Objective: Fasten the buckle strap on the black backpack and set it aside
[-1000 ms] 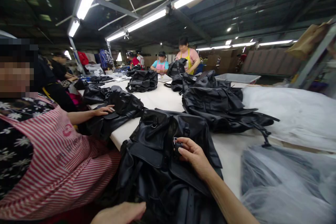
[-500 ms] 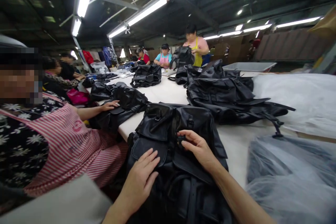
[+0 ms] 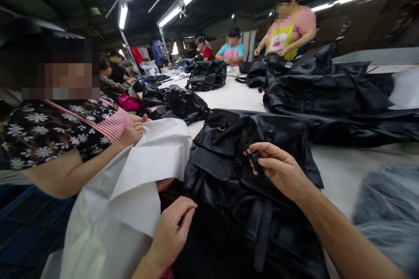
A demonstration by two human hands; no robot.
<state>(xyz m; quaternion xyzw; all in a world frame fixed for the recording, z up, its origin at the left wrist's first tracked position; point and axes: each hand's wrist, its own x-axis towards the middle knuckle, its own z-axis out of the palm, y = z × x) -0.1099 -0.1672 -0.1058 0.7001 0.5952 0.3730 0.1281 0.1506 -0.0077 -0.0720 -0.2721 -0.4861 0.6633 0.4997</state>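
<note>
A black leather-look backpack (image 3: 225, 163) lies on the table before me, its flap pockets facing up and a strap hanging down its front. Over its middle, my right hand (image 3: 278, 165) pinches a small black buckle (image 3: 254, 159) between thumb and fingers. My left hand (image 3: 173, 226) is beside the backpack's lower left side, fingers curled in, thumb and forefinger tips close together, nothing visible in them. Whether it touches the bag I cannot tell.
At my left a co-worker in a striped apron holds a large white sheet (image 3: 131, 192) that comes close to my left hand. More black backpacks (image 3: 307, 91) lie to the right and farther along the white table (image 3: 340, 161). Clear plastic wrapping (image 3: 386, 209) sits at right. Other workers stand or sit beyond.
My left hand has come off the backpack's flap toward me and curled. My right hand has raised the buckle. The co-worker has brought up the white sheet. My view has turned left.
</note>
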